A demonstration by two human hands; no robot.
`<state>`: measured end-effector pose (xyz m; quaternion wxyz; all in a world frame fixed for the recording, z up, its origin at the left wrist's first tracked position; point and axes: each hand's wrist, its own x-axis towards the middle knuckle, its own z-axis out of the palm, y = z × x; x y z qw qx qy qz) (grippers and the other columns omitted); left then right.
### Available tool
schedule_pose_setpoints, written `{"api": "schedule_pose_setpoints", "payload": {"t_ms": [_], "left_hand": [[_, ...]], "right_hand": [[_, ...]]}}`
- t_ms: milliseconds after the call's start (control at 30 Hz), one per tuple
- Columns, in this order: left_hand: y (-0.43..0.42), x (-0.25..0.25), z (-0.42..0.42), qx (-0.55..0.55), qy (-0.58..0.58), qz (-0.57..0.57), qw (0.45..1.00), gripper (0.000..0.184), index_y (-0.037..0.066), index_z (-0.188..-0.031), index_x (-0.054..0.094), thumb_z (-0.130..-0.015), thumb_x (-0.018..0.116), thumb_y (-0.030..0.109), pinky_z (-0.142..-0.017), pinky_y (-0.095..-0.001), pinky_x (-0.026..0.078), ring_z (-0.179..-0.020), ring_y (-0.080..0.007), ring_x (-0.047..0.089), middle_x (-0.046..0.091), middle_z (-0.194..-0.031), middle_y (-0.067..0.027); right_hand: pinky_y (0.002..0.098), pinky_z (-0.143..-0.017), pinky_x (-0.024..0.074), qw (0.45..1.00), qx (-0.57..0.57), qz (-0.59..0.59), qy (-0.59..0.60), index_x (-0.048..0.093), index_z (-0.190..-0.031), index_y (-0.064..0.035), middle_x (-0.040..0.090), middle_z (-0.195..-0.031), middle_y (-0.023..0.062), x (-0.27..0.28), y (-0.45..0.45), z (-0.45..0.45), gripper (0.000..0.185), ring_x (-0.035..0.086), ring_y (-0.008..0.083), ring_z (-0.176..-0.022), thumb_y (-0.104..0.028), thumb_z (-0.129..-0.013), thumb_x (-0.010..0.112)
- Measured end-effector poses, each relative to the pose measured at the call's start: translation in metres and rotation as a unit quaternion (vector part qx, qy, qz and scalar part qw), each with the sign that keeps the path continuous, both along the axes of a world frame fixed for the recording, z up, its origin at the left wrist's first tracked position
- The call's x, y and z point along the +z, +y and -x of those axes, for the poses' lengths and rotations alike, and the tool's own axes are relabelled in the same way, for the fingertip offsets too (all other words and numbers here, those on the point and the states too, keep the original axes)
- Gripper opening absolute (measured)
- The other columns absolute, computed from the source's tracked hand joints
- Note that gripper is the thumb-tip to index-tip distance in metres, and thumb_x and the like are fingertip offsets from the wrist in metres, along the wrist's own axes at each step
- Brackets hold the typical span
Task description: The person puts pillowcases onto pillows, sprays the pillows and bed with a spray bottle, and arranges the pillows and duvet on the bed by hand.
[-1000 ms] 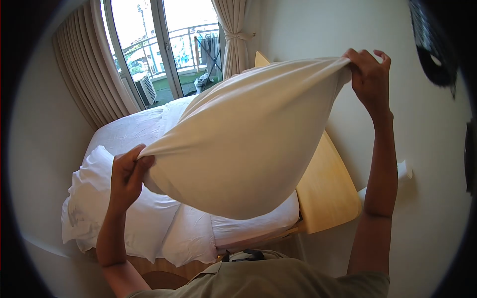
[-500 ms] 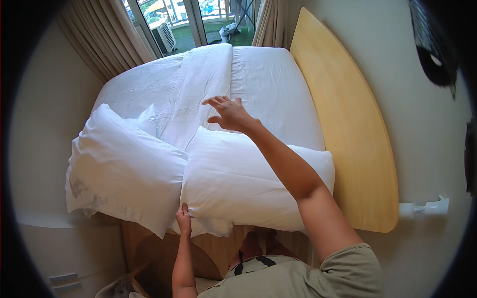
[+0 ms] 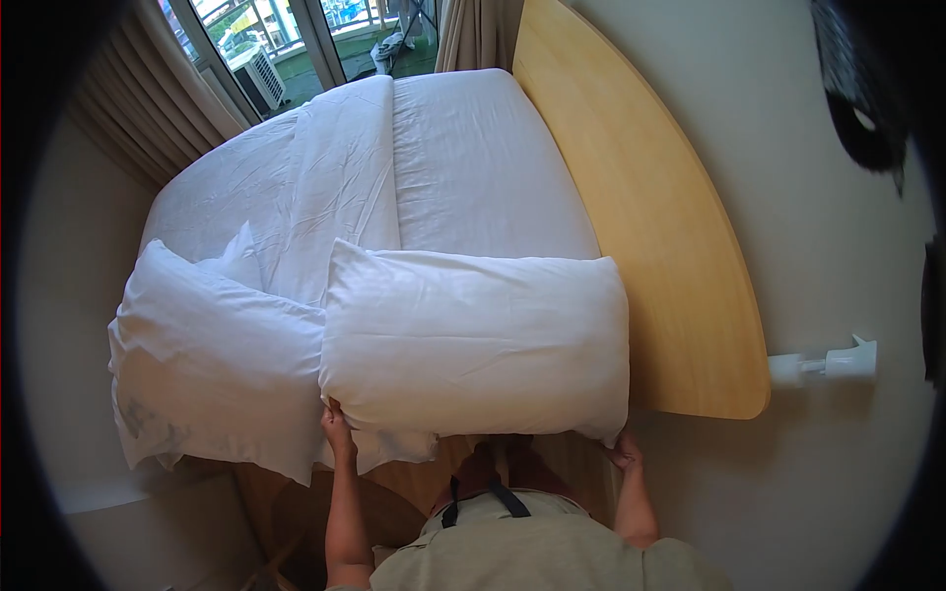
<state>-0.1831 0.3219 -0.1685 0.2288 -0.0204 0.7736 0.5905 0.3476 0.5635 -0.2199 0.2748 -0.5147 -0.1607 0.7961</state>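
A plump white pillow (image 3: 473, 345) lies across the near side of the bed, its right end close to the wooden headboard. My left hand (image 3: 338, 428) is closed on its near left corner. At the near right corner, my right hand (image 3: 624, 453) has its fingers closed on the pillow's edge. Left of this pillow a second white pillow (image 3: 217, 355) leans, rumpled, against it. Behind the second one, a white pointed corner of fabric (image 3: 239, 258) sticks up. White cloth (image 3: 394, 450) hangs below the held pillow, between my arms.
The bed (image 3: 483, 167) has a white sheet and a folded white cover (image 3: 345, 148). The headboard (image 3: 670, 217) stands along the right wall, with a white wall lamp (image 3: 823, 364) beyond it. Curtains (image 3: 148, 98) flank the glass door. A brown round surface (image 3: 345, 517) is low at left.
My right hand has come back from above the bed to the pillow's near right corner and taken hold of it. My left hand keeps its grip. The view has shifted right.
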Motion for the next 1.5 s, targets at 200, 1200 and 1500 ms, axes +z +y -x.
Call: {"api": "schedule_pose_setpoints", "payload": {"t_ms": [200, 1200, 1500], "left_hand": [[0.019, 0.061, 0.012, -0.059, -0.101, -0.309, 0.944, 0.045, -0.003, -0.119, 0.049, -0.094, 0.051, 0.034, -0.093, -0.0305, 0.040, -0.104, -0.0170, 0.054, 0.058, -0.115, -0.0088], [0.146, 0.264, 0.159, -0.166, -0.013, -0.338, 0.926, 0.022, -0.001, -0.082, 0.061, -0.082, 0.069, 0.020, -0.074, -0.0298, 0.047, -0.078, -0.0167, 0.059, 0.062, -0.082, -0.0071], [0.139, 0.267, 0.148, -0.190, 0.024, -0.346, 0.919, 0.024, 0.003, -0.090, 0.061, -0.088, 0.061, 0.028, -0.076, -0.0275, 0.043, -0.079, -0.0145, 0.056, 0.061, -0.083, -0.0034]], "right_hand": [[0.0347, -0.078, 0.0437, 0.987, -0.077, -0.137, 0.034, 0.060, -0.102, -0.0083, 0.063, -0.088, 0.0006, 0.052, 0.005, 0.000, 0.021, 0.056, 0.0146, -0.081, -0.016, -0.084, 0.067], [0.0190, -0.027, 0.0210, 0.936, -0.070, -0.304, 0.164, 0.045, -0.067, -0.0145, 0.043, -0.050, -0.0031, 0.311, 0.166, 0.022, 0.034, 0.031, 0.0041, -0.034, -0.036, -0.090, 0.057], [0.0172, -0.034, 0.0219, 0.929, -0.140, -0.334, -0.078, 0.053, -0.072, -0.0119, 0.040, -0.048, -0.0048, 0.341, 0.058, 0.004, 0.025, 0.033, 0.0024, -0.038, -0.028, -0.090, 0.059]]}}
